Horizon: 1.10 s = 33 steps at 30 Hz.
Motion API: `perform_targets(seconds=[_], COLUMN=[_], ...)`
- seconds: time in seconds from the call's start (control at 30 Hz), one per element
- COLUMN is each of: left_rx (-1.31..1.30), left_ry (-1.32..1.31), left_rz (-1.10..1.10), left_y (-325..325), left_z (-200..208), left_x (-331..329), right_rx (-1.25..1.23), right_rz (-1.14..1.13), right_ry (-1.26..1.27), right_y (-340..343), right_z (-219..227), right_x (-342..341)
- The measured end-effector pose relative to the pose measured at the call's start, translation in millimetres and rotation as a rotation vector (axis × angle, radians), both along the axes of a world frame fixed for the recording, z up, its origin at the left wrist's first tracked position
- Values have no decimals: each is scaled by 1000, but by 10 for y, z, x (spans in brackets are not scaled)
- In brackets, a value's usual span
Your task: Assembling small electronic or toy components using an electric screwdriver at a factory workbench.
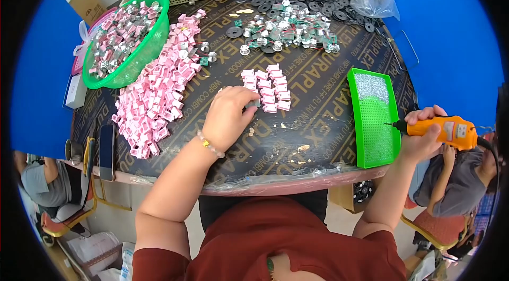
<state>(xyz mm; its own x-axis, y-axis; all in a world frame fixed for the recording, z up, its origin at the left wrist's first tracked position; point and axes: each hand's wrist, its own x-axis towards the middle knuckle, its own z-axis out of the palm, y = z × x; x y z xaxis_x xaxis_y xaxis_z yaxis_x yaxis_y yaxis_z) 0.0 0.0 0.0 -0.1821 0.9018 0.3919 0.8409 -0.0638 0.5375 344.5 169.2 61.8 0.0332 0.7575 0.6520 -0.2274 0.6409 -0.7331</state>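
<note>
Beside the green plastic tray (375,135), right fingers (420,115) grip an orange electric screwdriver (450,132) that could snag it if dipped, while left fingers (248,116), hold unclear, could jostle pink plastic blocks (267,91).

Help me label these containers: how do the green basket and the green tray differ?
The green basket is round and deep; the green tray is rectangular and shallow.
The basket is heaped with pink and clear parts; the tray holds small silvery pieces, mostly at its far end.
The basket sits at left, the tray at right.
Both are green.
</note>
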Motion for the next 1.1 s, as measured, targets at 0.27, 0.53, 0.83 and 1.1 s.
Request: perform_targets(seconds=[0.27,0.53,0.83,1.1], left_rx=[52,-25,-8,-2], left_ry=[29,-46,-163,-136], left_rz=[-30,-101,-157,-142], left_y=[-84,-197,-182,-168], left_z=[-2,5,19,-30], left_x=[76,167,216,242], right_rx=[-59,-212,-161,-188], right_rz=[316,845,837,753], right_ry=[83,146,127,179], right_y=[-499,-765,-742,-756], right_z=[115,149,-82,-169], right_x=[-708,-1546,-1913,-1805])
